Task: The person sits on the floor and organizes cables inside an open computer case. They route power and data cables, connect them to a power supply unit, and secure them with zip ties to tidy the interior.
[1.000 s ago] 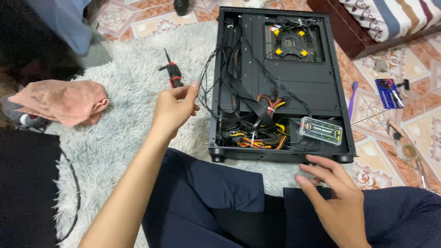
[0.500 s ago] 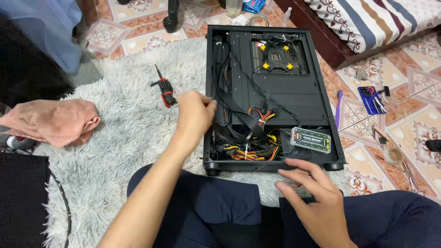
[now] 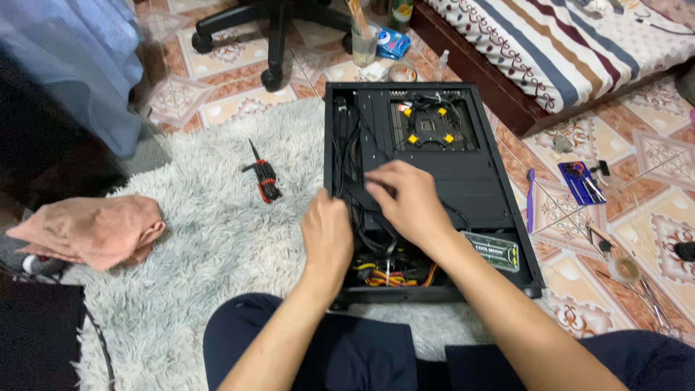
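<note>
Both hands now inside the open PC case point(image 3: 492, 195); half a second ago the right one was still outside at the case's near edge, and the left was just reaching the left wall. The view has also tilted up, so chair base and bed now show.

Left hand point(image 3: 327, 233): at the case's left wall, fingers curled down among the black cables point(image 3: 346, 156). Can't tell if it actually grips anything.

Right hand point(image 3: 407, 197): flat over mid-case, fingers bent and pressing on a black cable bundle; grip unclear.

Case: black matte sheet metal, rectangular, lying flat on a shaggy grey-white rug point(image 3: 210, 239), dead centre of view. Square cutout with yellow-tipped bracket point(image 3: 428, 127) at 12 o'clock inside. Orange/yellow/red wire loom point(image 3: 387, 274) at 6 o'clock.

Red-and-black screwdriver point(image 3: 265, 178) at 9 o'clock of the case, on the rug. Crumpled pink cloth point(image 3: 94, 230) further out at 9. Purple pry tool point(image 3: 531, 199) at 3 o'clock on patterned tile.
</note>
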